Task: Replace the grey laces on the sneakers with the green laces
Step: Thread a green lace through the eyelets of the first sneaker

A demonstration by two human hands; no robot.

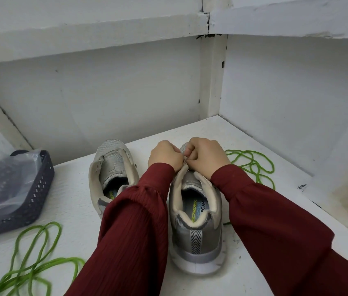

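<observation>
Hands in dark red sleeves met over the front of the right sneaker [196, 221], a grey shoe that stood on a white shelf [243, 144] with its heel toward the viewer and its toe pointing away. The left hand [165, 157] was curled into a fist, knuckles up, over the lacing area; its fingertips were tucked under, so what it held could not be told. The right hand [206, 155] was also curled, touching the left, with its thumb pressed against its forefinger in a pinch at the top edge of the shoe, where the cream lining rose up between the two hands. The left sneaker [113, 171] stood just beside it, also toe away, its tongue showing and its opening partly covered by the left sleeve. One green lace [252, 165] lay in loose loops on the shelf to the right of the hands, near the side wall. A second green lace [32, 263] lay in loops at the near left corner. Behind that lace, at the left edge, sat a dark basket [38, 195] with lattice sides, holding a clear plastic bag [12, 178].
</observation>
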